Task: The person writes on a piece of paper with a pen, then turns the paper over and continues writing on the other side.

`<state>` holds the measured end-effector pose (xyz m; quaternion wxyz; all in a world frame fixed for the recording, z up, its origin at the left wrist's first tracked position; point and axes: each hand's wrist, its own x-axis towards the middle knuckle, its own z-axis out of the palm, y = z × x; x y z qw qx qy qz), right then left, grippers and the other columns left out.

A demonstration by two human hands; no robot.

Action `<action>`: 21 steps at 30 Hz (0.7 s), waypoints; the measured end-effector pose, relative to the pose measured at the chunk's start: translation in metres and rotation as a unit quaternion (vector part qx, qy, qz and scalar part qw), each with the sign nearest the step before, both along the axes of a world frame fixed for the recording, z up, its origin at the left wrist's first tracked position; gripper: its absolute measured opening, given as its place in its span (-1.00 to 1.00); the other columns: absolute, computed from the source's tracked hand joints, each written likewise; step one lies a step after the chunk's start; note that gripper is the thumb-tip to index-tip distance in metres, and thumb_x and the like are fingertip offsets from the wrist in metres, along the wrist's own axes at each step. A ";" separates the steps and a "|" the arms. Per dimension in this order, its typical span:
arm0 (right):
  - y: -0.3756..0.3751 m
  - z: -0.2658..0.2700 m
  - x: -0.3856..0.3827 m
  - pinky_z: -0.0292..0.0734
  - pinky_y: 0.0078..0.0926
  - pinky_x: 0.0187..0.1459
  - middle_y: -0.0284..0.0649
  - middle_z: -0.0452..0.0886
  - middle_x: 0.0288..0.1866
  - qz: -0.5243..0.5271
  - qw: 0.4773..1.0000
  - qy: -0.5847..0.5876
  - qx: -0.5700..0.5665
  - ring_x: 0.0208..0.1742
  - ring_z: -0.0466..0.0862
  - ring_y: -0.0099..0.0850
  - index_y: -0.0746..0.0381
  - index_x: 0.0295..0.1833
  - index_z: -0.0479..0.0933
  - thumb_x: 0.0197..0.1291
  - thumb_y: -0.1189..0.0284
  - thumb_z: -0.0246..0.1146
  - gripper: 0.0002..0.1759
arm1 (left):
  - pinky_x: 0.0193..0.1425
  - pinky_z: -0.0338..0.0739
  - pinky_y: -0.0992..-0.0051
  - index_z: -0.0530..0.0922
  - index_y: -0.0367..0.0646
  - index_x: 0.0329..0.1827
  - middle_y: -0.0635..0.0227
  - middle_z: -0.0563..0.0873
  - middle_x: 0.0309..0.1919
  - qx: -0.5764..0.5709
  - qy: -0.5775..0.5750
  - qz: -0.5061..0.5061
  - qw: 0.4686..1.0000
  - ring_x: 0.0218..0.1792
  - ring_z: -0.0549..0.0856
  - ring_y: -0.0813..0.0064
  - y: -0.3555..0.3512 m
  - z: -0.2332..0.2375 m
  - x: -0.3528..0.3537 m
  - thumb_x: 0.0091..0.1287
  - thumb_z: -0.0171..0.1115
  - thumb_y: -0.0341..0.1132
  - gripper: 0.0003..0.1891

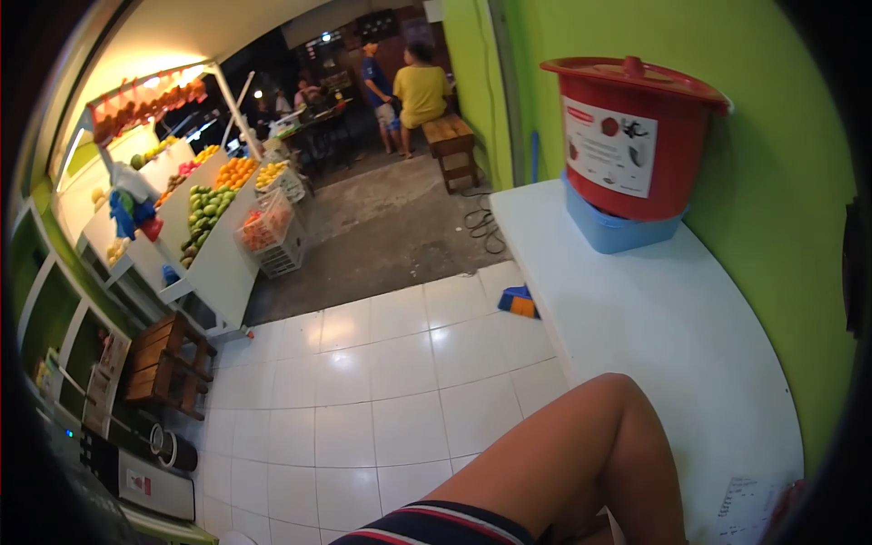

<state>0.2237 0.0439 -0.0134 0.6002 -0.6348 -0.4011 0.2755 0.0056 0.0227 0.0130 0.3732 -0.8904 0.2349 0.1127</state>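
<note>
A bent bare limb (554, 445) rises from the bottom edge, with navy cloth (445, 525) striped red and white around its upper part. Its bend lies over the edge of the white counter (672, 363). A paper with handwriting (745, 504) lies on the counter at the lower right. At the paper's right side, a dim, blurred bit of what looks like my right hand (788, 507) shows; its fingers cannot be made out. My left hand is out of view.
A red lidded bucket (618, 136) stands in a blue basin (622, 227) on the counter. Below lies a blue-orange broom head (519, 302). Across the tiled floor (363, 400) are a wooden stool (168, 363) and fruit stand (218, 272). Two people (420, 95) are near a bench (450, 136).
</note>
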 end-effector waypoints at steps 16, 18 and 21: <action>0.017 0.016 -0.083 0.17 -0.77 -0.68 -0.31 0.52 -0.64 0.019 0.996 0.053 -0.068 -0.71 0.36 -0.71 0.25 -0.58 0.50 0.17 0.29 0.31 -0.65 | -0.45 0.67 0.28 0.51 -0.39 0.03 -0.11 0.60 -0.04 -0.135 -0.295 0.096 0.941 -0.10 0.64 -0.08 0.025 -0.025 -0.017 0.10 0.14 -0.26 -0.54; 0.026 0.009 -0.081 0.19 -0.76 -0.67 -0.33 0.50 -0.66 0.019 0.995 0.037 -0.096 -0.70 0.38 -0.70 0.24 -0.62 0.47 0.15 0.29 0.33 -0.63 | -0.44 0.67 0.27 0.48 -0.38 0.04 -0.08 0.61 -0.04 -0.126 -0.281 0.090 0.947 -0.09 0.64 -0.06 0.034 -0.030 -0.015 0.15 0.09 -0.24 -0.54; 0.032 0.013 -0.092 0.20 -0.75 -0.67 -0.41 0.44 -0.72 0.022 0.993 0.012 -0.120 -0.71 0.35 -0.73 0.22 -0.68 0.40 0.10 0.29 0.38 -0.57 | -0.44 0.67 0.28 0.51 -0.36 0.03 -0.05 0.61 -0.04 -0.129 -0.278 0.084 0.948 -0.10 0.64 -0.05 0.034 -0.030 -0.013 0.13 0.10 -0.24 -0.55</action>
